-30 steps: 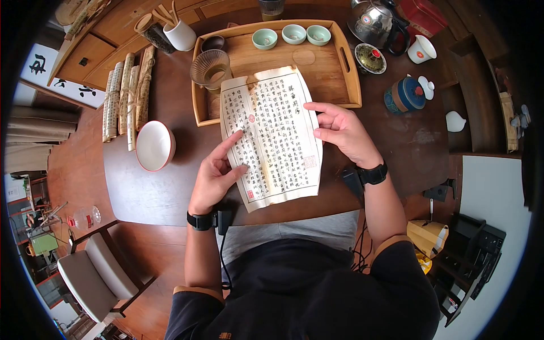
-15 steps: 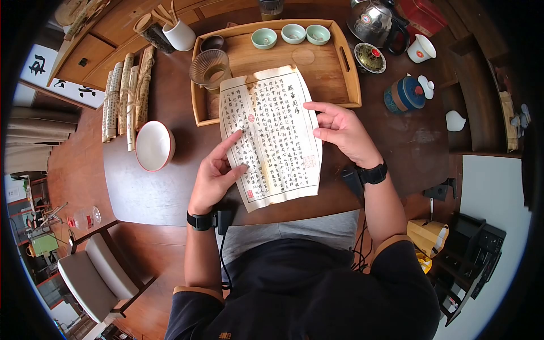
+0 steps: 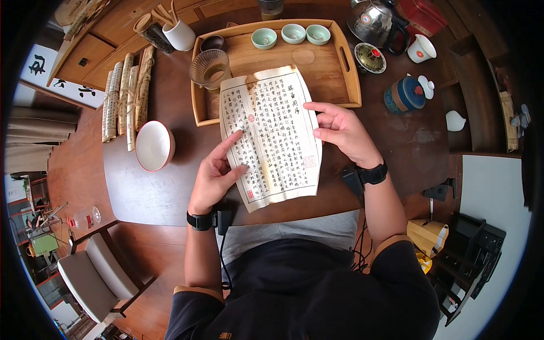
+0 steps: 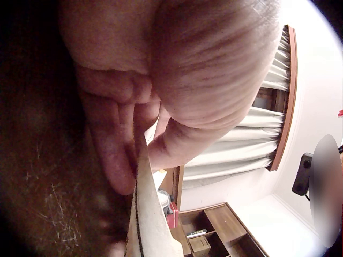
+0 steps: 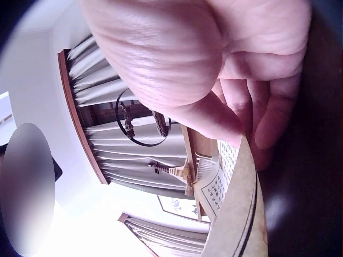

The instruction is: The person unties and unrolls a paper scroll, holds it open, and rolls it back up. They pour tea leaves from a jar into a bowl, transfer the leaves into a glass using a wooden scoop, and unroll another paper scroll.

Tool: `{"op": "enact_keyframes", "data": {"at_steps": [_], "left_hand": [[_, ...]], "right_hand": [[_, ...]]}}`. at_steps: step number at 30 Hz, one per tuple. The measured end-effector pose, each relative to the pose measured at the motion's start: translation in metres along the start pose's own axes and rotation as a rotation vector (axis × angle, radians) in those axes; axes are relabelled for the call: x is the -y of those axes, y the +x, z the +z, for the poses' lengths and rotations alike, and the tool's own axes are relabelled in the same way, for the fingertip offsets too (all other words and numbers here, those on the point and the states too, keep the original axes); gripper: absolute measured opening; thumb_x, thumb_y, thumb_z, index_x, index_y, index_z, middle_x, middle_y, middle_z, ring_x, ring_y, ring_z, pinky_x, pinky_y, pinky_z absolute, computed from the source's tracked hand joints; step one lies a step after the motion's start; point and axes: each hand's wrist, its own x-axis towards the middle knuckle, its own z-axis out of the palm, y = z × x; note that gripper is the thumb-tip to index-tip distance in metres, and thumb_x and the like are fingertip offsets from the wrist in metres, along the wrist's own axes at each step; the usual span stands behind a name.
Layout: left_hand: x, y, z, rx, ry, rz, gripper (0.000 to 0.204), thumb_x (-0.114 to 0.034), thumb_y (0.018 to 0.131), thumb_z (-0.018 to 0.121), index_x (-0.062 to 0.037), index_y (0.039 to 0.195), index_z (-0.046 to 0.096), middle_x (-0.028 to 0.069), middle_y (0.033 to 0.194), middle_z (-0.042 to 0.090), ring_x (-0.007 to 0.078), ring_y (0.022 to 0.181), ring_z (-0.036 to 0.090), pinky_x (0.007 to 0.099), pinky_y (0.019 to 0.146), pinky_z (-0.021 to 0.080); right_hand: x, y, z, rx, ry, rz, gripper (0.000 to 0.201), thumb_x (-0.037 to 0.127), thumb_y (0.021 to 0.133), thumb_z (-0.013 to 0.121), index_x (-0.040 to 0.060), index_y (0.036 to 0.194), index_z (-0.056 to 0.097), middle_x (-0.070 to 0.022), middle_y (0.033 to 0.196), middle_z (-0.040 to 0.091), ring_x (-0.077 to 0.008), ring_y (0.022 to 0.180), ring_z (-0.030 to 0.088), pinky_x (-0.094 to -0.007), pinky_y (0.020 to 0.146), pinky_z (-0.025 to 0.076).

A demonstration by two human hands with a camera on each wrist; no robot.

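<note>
A sheet of aged paper [image 3: 275,141] with columns of black brush writing, red seals and browned, uneven edges is held between both hands. My left hand [image 3: 209,178] pinches its left edge, thumb on the written face and other fingers partly behind. At the right edge, my right hand [image 3: 344,135] grips it likewise, with thumb and forefinger showing on the front. The left wrist view shows the sheet [image 4: 150,219] nearly edge-on between thumb and fingers. In the right wrist view, the paper's edge [image 5: 238,214] runs down from under the thumb. The sheet's top overlaps the wooden tray.
Behind the sheet lies a wooden tray [image 3: 352,93] with several cups and a glass pitcher [image 3: 211,67]. A red-rimmed bowl [image 3: 155,146] and rolled scrolls [image 3: 126,99] are at left. A steel kettle [image 3: 375,24], lidded bowl [image 3: 370,59] and blue teapot [image 3: 405,93] stand right.
</note>
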Motion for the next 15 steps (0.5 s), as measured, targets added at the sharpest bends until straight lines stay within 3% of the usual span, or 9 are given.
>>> {"op": "enact_keyframes", "data": {"at_steps": [15], "left_hand": [[-0.0001, -0.0010, 0.0005, -0.006, 0.001, 0.006, 0.073, 0.014, 0.087, 0.064, 0.0020, 0.154, 0.037, 0.0112, 0.141, 0.058, 0.0150, 0.124, 0.058, 0.0305, 0.107, 0.046]], "right_hand": [[0.0009, -0.0009, 0.0013, -0.013, -0.014, 0.010, 0.050, -0.005, 0.095, 0.059, -0.0002, 0.144, 0.050, -0.0084, 0.113, 0.071, -0.0094, 0.098, 0.065, -0.0249, 0.084, 0.051]]}}
